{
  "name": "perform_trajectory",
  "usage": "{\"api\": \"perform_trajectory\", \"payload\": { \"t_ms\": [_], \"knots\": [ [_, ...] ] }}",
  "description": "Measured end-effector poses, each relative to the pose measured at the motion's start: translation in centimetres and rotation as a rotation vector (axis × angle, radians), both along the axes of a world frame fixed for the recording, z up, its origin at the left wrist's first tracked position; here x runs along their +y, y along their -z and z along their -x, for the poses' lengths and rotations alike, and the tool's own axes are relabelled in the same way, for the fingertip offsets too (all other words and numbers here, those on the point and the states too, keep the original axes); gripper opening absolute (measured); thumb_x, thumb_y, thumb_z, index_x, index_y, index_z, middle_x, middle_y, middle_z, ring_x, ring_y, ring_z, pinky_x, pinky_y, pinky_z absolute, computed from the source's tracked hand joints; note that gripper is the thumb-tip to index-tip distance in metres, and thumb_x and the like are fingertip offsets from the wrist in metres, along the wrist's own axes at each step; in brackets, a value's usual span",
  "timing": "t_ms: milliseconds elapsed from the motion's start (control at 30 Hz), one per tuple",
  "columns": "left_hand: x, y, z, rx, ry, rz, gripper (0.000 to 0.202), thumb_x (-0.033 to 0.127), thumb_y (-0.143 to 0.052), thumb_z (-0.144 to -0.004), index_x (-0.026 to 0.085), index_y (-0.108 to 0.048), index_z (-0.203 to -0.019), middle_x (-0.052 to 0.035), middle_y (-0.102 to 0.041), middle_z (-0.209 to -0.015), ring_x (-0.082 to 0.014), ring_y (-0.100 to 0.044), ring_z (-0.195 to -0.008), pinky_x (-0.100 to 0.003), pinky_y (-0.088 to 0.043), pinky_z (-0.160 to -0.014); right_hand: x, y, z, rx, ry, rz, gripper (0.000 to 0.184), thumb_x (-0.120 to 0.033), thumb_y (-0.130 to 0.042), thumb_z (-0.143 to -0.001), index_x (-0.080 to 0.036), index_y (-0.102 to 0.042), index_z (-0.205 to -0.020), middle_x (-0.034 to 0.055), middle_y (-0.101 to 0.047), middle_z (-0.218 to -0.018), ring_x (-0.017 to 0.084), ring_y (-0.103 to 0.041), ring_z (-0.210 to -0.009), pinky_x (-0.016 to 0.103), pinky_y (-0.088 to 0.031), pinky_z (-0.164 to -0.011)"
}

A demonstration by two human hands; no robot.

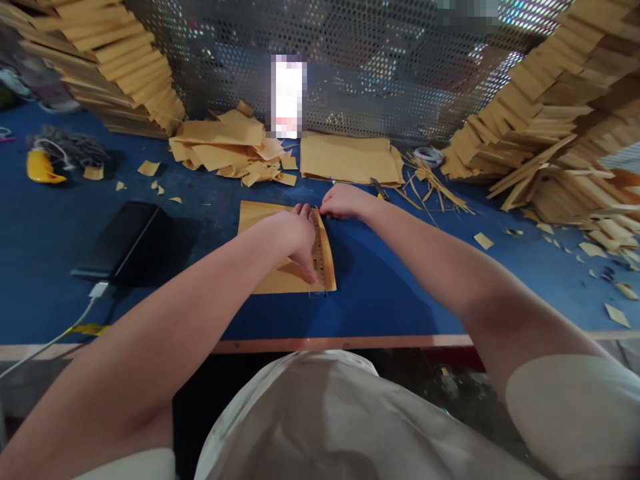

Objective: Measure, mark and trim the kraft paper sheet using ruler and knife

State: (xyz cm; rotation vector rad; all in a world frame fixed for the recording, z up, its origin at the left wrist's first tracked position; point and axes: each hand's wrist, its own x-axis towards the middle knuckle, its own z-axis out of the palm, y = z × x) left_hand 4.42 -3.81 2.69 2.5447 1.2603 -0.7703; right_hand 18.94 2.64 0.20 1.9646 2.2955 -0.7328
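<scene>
A kraft-paper piece (283, 280) lies flat at the centre of the frame, a ruler (321, 260) set lengthwise near its right margin. The narrow strip to the right of the ruler appears slightly raised. The paper is judged light, thin and flexible: it should crease readily, slide easily on a smooth surface and tear if pulled unevenly. It is best held by flat pressure along the ruler, or pinched at its free right edge. The ruler looks thin and fairly stiff, and may slip unless pressed down.

Left hand (299, 233): the grip is spread, with fingers extended and thumb apart, palm down over ruler and paper, so that both lie beneath it. Right hand (343, 200): the fingers are curled at the upper right corner of the paper, beside the upper end of the ruler; whether this grip encloses anything cannot be told.

Above, on the blue surface (380, 307), lie a flat stack of kraft paper (347, 160), loose offcuts (223, 143) and a utility knife (381, 191), with thin paper strips (437, 185) to the right. A black device (120, 237) with a white cable (70, 328) occupies the left of the frame.
</scene>
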Motion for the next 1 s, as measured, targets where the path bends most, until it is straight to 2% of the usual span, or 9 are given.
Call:
{"api": "perform_trajectory", "payload": {
  "t_ms": [100,200,333,533,767,1000],
  "knots": [
    [0.2,0.2,-0.3,0.007,-0.011,0.015,0.168,0.079,-0.088,-0.037,0.002,-0.007,-0.163,-0.0201,-0.004,-0.171,-0.0440,-0.006,-0.159,-0.050,-0.022,-0.130,0.3,-0.1,0.5,0.005,0.041,0.031,0.020,-0.018,-0.061,-0.084,-0.014,-0.070,-0.066,-0.0012,-0.052,-0.047,0.010,-0.045,-0.041,0.025,-0.040,-0.046],
    [0.5,0.5,-0.7,0.012,-0.008,0.011,0.169,0.081,-0.088,-0.034,0.007,-0.009,-0.164,-0.0176,-0.005,-0.171,-0.0455,-0.007,-0.158,-0.051,-0.020,-0.131,0.4,-0.1,0.7,0.002,0.055,0.032,0.020,-0.017,-0.062,-0.084,-0.014,-0.069,-0.065,-0.0010,-0.052,-0.046,0.010,-0.044,-0.041,0.024,-0.040,-0.046],
    [0.6,0.7,-0.9,0.015,-0.041,0.020,0.171,0.077,-0.091,-0.032,0.006,-0.006,-0.164,-0.0188,-0.001,-0.171,-0.0463,-0.007,-0.158,-0.051,-0.020,-0.130,0.2,-0.2,0.8,-0.017,0.055,0.005,0.021,-0.018,-0.061,-0.085,-0.013,-0.072,-0.067,0.0007,-0.054,-0.049,0.011,-0.049,-0.045,0.024,-0.042,-0.051],
    [0.7,1.2,-1.2,0.078,0.007,-0.014,0.163,0.079,-0.087,-0.039,0.006,-0.011,-0.163,-0.0187,-0.008,-0.172,-0.0444,-0.004,-0.159,-0.050,-0.017,-0.131,-0.6,-0.9,0.9,-0.041,0.027,-0.020,0.022,-0.016,-0.058,-0.085,-0.010,-0.075,-0.072,0.0051,-0.062,-0.057,0.012,-0.055,-0.053,0.025,-0.043,-0.057],
    [0.5,0.9,-0.8,0.048,-0.005,-0.018,0.162,0.072,-0.091,-0.040,0.004,-0.011,-0.163,-0.0226,-0.002,-0.170,-0.0436,-0.006,-0.159,-0.047,-0.020,-0.130,-2.2,-2.1,0.9,-0.086,-0.023,0.099,0.023,-0.018,-0.058,-0.085,-0.009,-0.077,-0.074,0.0033,-0.057,-0.050,0.012,-0.052,-0.048,0.024,-0.043,-0.057],
    [0.6,0.6,-1.1,0.111,0.048,-0.015,0.157,0.076,-0.088,-0.043,0.000,-0.018,-0.161,-0.0247,-0.006,-0.170,-0.0442,-0.006,-0.159,-0.047,-0.018,-0.130,-4.9,-2.8,1.3,-0.096,-0.097,0.260,0.023,-0.015,-0.058,-0.083,-0.011,-0.073,-0.066,-0.0009,-0.048,-0.041,0.012,-0.046,-0.042,0.026,-0.038,-0.049]
  ]
}}
